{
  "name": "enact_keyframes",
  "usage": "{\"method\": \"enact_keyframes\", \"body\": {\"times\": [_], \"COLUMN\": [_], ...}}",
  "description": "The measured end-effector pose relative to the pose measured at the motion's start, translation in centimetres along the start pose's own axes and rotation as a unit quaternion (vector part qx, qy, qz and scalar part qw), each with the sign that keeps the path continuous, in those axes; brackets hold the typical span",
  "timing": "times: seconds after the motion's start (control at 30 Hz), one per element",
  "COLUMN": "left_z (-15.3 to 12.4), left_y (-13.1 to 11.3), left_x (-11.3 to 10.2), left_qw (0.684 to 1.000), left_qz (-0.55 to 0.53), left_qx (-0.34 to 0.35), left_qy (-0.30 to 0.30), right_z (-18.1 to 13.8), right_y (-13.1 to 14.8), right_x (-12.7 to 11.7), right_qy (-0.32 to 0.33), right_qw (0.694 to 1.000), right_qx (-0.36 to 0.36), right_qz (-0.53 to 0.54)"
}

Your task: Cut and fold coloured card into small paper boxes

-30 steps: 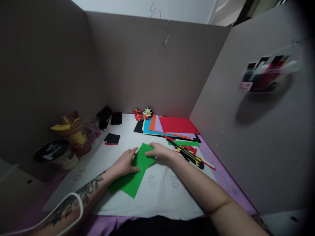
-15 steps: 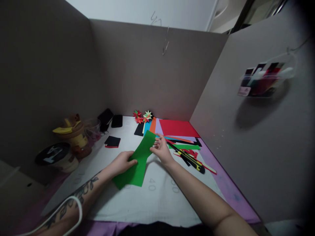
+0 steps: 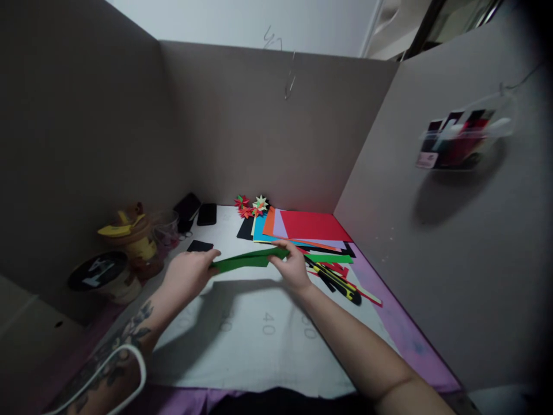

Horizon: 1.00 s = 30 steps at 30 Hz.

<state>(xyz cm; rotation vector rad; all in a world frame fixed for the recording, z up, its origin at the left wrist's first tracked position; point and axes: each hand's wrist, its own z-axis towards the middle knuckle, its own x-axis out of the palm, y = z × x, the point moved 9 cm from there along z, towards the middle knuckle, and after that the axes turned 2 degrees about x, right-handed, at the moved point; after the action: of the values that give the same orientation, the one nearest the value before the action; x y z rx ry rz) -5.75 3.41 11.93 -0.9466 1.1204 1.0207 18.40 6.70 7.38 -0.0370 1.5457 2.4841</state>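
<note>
From my remote post, through the head camera, I saw both of the person's hands clamped on one piece of green paper [image 3: 244, 261], held off the table over the middle of a white numbered sheet [image 3: 259, 366] and casting a shadow on it. The green paper was seen almost edge-on, a narrow band sloping up slightly toward the right.

The left hand [image 3: 189, 274] gripped its left end, with one digit above the paper and another below; the other fingers were hidden from me. The right hand [image 3: 295, 269] pinched its right end: fingers over the upper edge, thumb against the lower side, the paper between them.

Just beyond the left hand lay a black square [image 3: 200, 246], partly covered by it. Toward the table's right edge, near the right hand, I saw a green strip [image 3: 337, 259] and a black-and-yellow cutter [image 3: 341, 283] among red scraps. Along the far edge sat folded paper stars [image 3: 260, 204], with a fanned stack of coloured sheets [image 3: 315, 226], red on top, reaching toward the far right corner. By the left edge stood a dark-topped round container [image 3: 99, 274].
</note>
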Motion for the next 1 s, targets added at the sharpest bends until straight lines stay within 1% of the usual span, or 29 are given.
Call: {"method": "enact_keyframes", "body": {"times": [0.07, 0.1, 0.13, 0.17, 0.2, 0.23, 0.27, 0.33, 0.43, 0.5, 0.6, 0.73, 0.83, 0.93, 1.0], "left_z": [0.9, 1.4, 1.9, 2.3, 2.7, 2.8, 2.9, 2.8, 2.3, 1.9, 1.3, 1.1, 1.2, 1.2, 1.2], "left_y": [2.3, 3.1, 3.6, 4.1, 4.5, 4.9, 4.9, 4.8, 4.5, 4.5, 4.2, 2.9, 2.6, 3.5, 3.8], "left_x": [0.4, 1.3, 2.4, 3.8, 5.3, 6.6, 7.8, 9.1, 9.1, 9.1, 9.7, 10.2, 10.4, 10.5, 10.9], "left_qw": [0.995, 0.984, 0.963, 0.936, 0.909, 0.892, 0.880, 0.853, 0.802, 0.782, 0.772, 0.764, 0.777, 0.792, 0.801], "left_qz": [-0.094, -0.174, -0.266, -0.351, -0.416, -0.450, -0.472, -0.519, -0.597, -0.622, -0.633, -0.641, -0.625, -0.605, -0.589], "left_qx": [-0.022, -0.018, -0.013, -0.017, -0.026, -0.044, -0.055, -0.059, -0.028, -0.019, -0.022, -0.021, -0.025, -0.050, -0.066], "left_qy": [-0.038, -0.041, -0.042, -0.036, -0.027, -0.024, -0.009, -0.001, -0.003, 0.019, 0.058, 0.071, 0.070, 0.067, 0.083], "right_z": [0.6, 0.7, 0.8, 0.8, 0.7, 0.7, 0.6, 0.5, 0.2, 0.0, -0.6, -1.4, -1.6, -1.2, -1.0], "right_y": [-2.4, -3.7, -4.9, -6.0, -6.9, -7.5, -7.8, -8.0, -8.4, -8.7, -8.6, -8.0, -7.7, -7.9, -8.1], "right_x": [-0.5, -0.5, -0.3, 0.1, 0.5, 0.8, 1.1, 1.3, 1.4, 1.4, 1.7, 2.8, 3.3, 2.7, 2.5], "right_qy": [-0.030, -0.028, -0.016, 0.005, 0.028, 0.050, 0.068, 0.091, 0.105, 0.108, 0.123, 0.151, 0.159, 0.137, 0.140], "right_qw": [0.996, 0.993, 0.989, 0.986, 0.983, 0.982, 0.982, 0.985, 0.982, 0.975, 0.966, 0.955, 0.955, 0.960, 0.957], "right_qx": [0.056, 0.082, 0.108, 0.130, 0.143, 0.148, 0.144, 0.125, 0.134, 0.158, 0.179, 0.186, 0.180, 0.177, 0.188], "right_qz": [0.055, 0.079, 0.096, 0.107, 0.110, 0.106, 0.097, 0.073, 0.083, 0.112, 0.140, 0.174, 0.176, 0.171, 0.173]}}
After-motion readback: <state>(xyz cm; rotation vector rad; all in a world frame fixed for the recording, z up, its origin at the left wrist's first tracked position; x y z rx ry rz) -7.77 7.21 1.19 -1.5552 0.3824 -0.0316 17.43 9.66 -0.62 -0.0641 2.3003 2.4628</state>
